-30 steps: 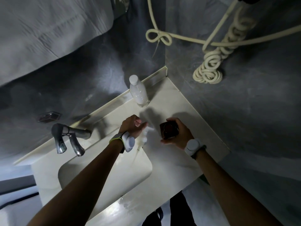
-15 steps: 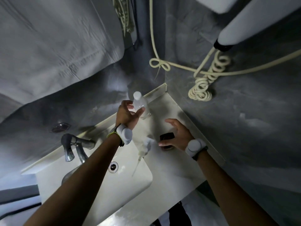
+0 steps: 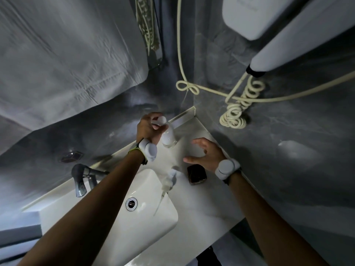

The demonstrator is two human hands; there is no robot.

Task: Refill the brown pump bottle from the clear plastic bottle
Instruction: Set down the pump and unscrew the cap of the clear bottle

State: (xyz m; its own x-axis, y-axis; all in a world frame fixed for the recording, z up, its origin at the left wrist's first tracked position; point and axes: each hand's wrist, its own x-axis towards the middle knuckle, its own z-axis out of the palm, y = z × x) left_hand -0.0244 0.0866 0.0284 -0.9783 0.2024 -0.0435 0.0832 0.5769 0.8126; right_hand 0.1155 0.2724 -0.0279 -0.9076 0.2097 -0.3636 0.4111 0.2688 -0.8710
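So here's where I'm at with the refill. My left hand [image 3: 148,129] is up at the back corner of the desk [image 3: 201,204], and its fingers [image 3: 151,117] are curled round the top of the clear plastic bottle [image 3: 169,136], right by the white cap, which looks like it's still on. I'm grabbing it high because that's the bit facing me. The body tilts a little toward the wall, and I honestly can't tell if the base is still sitting on the desk or just off it.

My right hand [image 3: 206,154] isn't holding anything. Its fingers [image 3: 199,142] are spread wide and loosely bent, hovering over the desk between the two bottles. My guess is it's there to catch the clear one for uncapping, or to drop back and steady the other.

The brown pump bottle [image 3: 196,173] stands near the right edge of the desk, just beside my right wrist, with its mouth open and ready to take the pour. The pump [image 3: 169,181] lies at the lip of the sink [image 3: 172,223], head on the desk and tube sticking out over the bowl, which keeps any drips off the desk. The tap [image 3: 80,181] is well off to the left, out of the way.

Next up, as I see it: cap off, then tip it over the brown one.
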